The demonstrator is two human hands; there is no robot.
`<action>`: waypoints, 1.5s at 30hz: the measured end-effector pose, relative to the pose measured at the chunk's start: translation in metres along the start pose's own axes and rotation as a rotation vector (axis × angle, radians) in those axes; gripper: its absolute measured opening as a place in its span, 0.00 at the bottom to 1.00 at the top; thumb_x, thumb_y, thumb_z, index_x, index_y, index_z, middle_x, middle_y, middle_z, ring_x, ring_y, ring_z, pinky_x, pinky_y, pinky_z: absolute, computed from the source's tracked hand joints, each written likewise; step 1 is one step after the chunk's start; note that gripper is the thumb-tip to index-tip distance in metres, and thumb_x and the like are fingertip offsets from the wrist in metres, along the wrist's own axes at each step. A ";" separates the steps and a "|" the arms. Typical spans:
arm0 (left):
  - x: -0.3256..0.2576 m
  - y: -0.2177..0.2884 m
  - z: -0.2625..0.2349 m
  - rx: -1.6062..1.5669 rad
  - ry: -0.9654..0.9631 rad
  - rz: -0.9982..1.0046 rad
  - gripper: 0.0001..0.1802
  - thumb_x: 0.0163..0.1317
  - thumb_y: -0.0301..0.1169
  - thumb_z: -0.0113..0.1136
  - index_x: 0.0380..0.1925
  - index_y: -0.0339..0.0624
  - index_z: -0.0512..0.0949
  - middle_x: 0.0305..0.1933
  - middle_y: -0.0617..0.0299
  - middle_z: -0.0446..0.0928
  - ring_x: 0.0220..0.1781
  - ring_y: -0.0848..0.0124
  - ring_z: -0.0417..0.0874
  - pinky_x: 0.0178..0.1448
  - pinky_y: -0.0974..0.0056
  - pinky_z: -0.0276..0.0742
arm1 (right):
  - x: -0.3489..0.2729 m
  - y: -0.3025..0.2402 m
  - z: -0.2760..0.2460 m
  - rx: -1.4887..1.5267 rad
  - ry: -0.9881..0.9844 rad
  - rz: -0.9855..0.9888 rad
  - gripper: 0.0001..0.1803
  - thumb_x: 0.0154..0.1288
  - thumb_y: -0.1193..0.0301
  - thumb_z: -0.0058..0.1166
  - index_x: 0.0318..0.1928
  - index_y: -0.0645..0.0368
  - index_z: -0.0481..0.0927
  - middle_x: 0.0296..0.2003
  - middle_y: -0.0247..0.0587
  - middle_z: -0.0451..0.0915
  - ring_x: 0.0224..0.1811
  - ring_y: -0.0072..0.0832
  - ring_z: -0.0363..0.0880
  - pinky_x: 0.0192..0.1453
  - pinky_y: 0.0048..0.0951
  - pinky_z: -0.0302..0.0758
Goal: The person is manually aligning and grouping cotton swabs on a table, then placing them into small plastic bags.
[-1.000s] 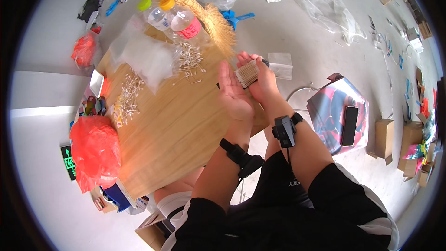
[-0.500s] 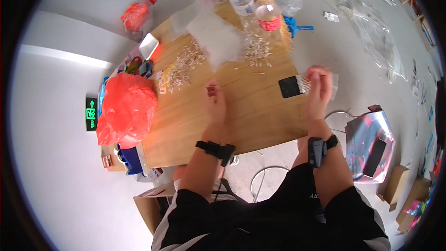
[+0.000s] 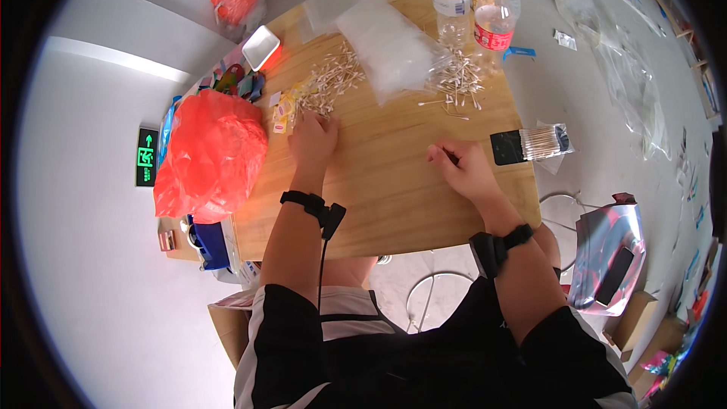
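A wooden table point(image 3: 394, 189) is seen from above, with both forearms entering from the lower edge and a black band worn on each wrist. The left hand point(image 3: 312, 138) is laid palm down on the tabletop, its fingers loosely curled and reaching into the near edge of a heap of cotton swabs point(image 3: 331, 83); whether any swab is pinched between the fingers cannot be told. Small yellow packets point(image 3: 283, 113) are seen just beside that hand, on its left. The right hand point(image 3: 463, 167) is rested on the wood well apart from the left, with the fingers bent inward and the fingertips drawn close together near the surface; whether something thin is held there cannot be told. A second scatter of cotton swabs point(image 3: 458, 79) is spread beyond the right hand, near two clear plastic bottles point(image 3: 475, 4) with yellow and green caps. Between the two heaps a clear plastic bag point(image 3: 390, 45) is laid flat. At the right edge of the table, near the right hand, a small clear pack of swabs with a black end point(image 3: 530, 145) is placed, partly overhanging the edge. A bulging red plastic bag point(image 3: 212, 153) is set against the table's left side, and a small white tray point(image 3: 261, 47) is seen at the far left corner.
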State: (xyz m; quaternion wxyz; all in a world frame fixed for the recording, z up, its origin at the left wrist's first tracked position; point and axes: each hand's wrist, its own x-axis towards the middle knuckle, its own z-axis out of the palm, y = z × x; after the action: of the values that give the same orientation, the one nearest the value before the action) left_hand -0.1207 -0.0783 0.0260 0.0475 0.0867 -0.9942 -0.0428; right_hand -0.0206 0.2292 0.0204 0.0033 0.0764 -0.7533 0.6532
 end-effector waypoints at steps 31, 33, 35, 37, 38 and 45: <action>0.035 0.008 0.003 -0.108 0.089 0.254 0.10 0.60 0.31 0.66 0.41 0.41 0.82 0.43 0.50 0.80 0.45 0.53 0.84 0.46 0.52 0.79 | 0.009 0.006 0.006 -0.099 0.044 0.055 0.11 0.71 0.67 0.58 0.33 0.60 0.84 0.17 0.40 0.73 0.17 0.22 0.66 0.24 0.28 0.65; 0.039 -0.001 0.010 -0.168 0.108 0.233 0.09 0.60 0.30 0.66 0.39 0.41 0.82 0.41 0.50 0.81 0.43 0.53 0.85 0.45 0.53 0.80 | 0.009 0.002 0.008 -0.071 0.046 0.046 0.11 0.71 0.67 0.57 0.33 0.61 0.84 0.17 0.39 0.73 0.17 0.22 0.66 0.24 0.29 0.64; 0.044 -0.013 0.013 -0.261 0.112 0.285 0.08 0.60 0.28 0.65 0.38 0.39 0.82 0.36 0.50 0.83 0.38 0.56 0.85 0.42 0.57 0.80 | 0.010 -0.001 0.009 -0.070 0.037 0.053 0.11 0.71 0.67 0.57 0.34 0.61 0.84 0.17 0.39 0.73 0.17 0.22 0.66 0.24 0.29 0.64; 0.039 -0.008 0.007 -0.331 0.020 0.289 0.08 0.60 0.28 0.65 0.39 0.38 0.82 0.34 0.52 0.83 0.36 0.59 0.85 0.41 0.58 0.79 | 0.009 0.002 0.005 -0.077 0.039 0.068 0.11 0.71 0.67 0.57 0.34 0.61 0.84 0.16 0.39 0.73 0.17 0.21 0.66 0.24 0.29 0.64; 0.034 -0.006 0.004 -0.397 -0.066 0.287 0.08 0.61 0.27 0.64 0.39 0.37 0.82 0.31 0.54 0.83 0.34 0.62 0.84 0.40 0.60 0.79 | 0.009 0.005 0.003 -0.072 0.032 0.076 0.11 0.71 0.67 0.56 0.34 0.61 0.84 0.16 0.39 0.73 0.17 0.21 0.66 0.24 0.29 0.64; -0.033 0.005 -0.007 -0.586 -0.239 0.252 0.08 0.64 0.31 0.64 0.38 0.37 0.81 0.32 0.55 0.83 0.32 0.67 0.82 0.39 0.62 0.78 | 0.008 0.003 0.001 -0.087 0.040 0.060 0.11 0.71 0.67 0.56 0.35 0.62 0.84 0.18 0.42 0.74 0.18 0.24 0.68 0.25 0.30 0.66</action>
State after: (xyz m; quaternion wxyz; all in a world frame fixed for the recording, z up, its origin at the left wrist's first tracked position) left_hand -0.0885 -0.0677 0.0302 -0.0415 -0.0598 -0.9411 -0.3303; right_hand -0.0288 0.2281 0.0180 0.0022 0.0403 -0.7827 0.6211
